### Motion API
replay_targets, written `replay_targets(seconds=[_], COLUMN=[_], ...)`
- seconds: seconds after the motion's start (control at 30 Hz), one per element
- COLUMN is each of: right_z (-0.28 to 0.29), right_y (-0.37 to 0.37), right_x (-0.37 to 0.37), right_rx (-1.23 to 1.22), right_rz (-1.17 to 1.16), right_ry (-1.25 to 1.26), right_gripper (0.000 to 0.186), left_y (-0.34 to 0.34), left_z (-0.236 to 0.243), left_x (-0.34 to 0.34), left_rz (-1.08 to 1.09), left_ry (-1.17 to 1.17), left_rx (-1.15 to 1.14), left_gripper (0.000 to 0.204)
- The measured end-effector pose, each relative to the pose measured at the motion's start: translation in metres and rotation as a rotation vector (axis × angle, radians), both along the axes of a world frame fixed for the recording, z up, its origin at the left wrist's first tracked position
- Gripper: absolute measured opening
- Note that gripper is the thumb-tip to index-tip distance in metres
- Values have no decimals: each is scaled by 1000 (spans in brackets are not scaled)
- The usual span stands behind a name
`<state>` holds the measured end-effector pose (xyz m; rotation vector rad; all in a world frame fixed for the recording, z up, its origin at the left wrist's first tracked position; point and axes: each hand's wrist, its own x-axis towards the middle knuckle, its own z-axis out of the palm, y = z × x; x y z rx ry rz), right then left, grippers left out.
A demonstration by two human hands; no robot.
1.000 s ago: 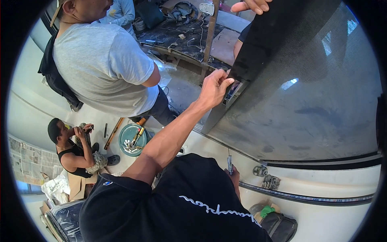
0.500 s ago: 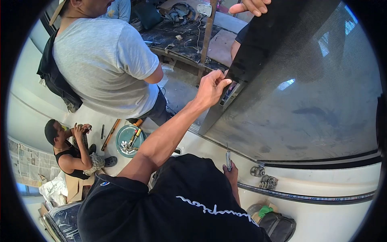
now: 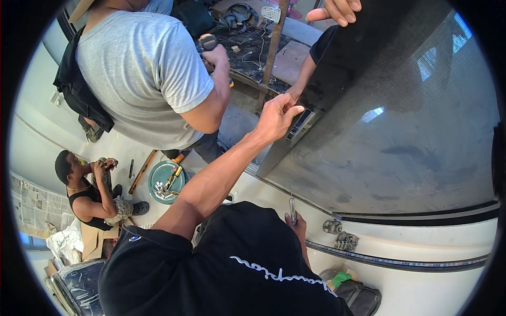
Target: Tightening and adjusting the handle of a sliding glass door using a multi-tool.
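My left hand [image 3: 276,117] is raised to the edge of a dark-framed mesh door [image 3: 329,79]. Its thumb and fingers are pinched together beside a slot-shaped cutout [image 3: 301,126] with metal inside. Whatever those fingers hold, if anything, is hidden. Another person's forearm [image 3: 304,76] comes from behind the door, that hand meeting my fingertips at the edge. Lower down, near my body, my right hand [image 3: 298,223] is closed on a slim silver-handled tool [image 3: 292,208] with a thin shaft pointing up.
Another hand [image 3: 337,11] rests at the door's upper edge. A grey-shirted person [image 3: 142,79] stands at left, holding what looks like a power drill [image 3: 208,43]. A seated person [image 3: 92,195] is by a green basin [image 3: 176,197] of tools. Rollers [image 3: 345,241] and a floor track [image 3: 400,260] lie right.
The grey-shirted person's arm has come up with the drill-like tool. The forearm behind the door now shows more, reaching to my left hand. My right hand and its tool have shifted slightly left.
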<state>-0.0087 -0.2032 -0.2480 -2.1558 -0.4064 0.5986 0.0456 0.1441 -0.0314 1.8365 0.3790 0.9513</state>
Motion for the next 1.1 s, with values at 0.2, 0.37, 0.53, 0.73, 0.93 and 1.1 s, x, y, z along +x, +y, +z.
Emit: replay_targets(seconds=[0.2, 0.37, 0.53, 0.73, 0.93, 1.1], right_z=[33, 29, 50, 43, 36, 52], right_y=[8, 9, 23, 18, 7, 19], right_x=[-4, -6, -14, 3, -3, 11], right_rx=[68, 109, 153, 191, 200, 312], right_rz=[-102, -123, -145, -200, -372, -444], right_ry=[99, 102, 130, 30, -187, -316], right_gripper=[53, 52, 45, 39, 34, 28], left_y=[-1, -6, -20, -48, -68, -63], left_z=[2, 9, 10, 7, 15, 16], left_x=[4, 0, 8, 17, 21, 19], left_rz=[-44, 12, -37, 5, 6, -25], left_ry=[-21, 0, 16, 5, -6, 13], left_rx=[-33, -79, -55, 29, 39, 48], left_gripper=[24, 26, 23, 23, 23, 23])
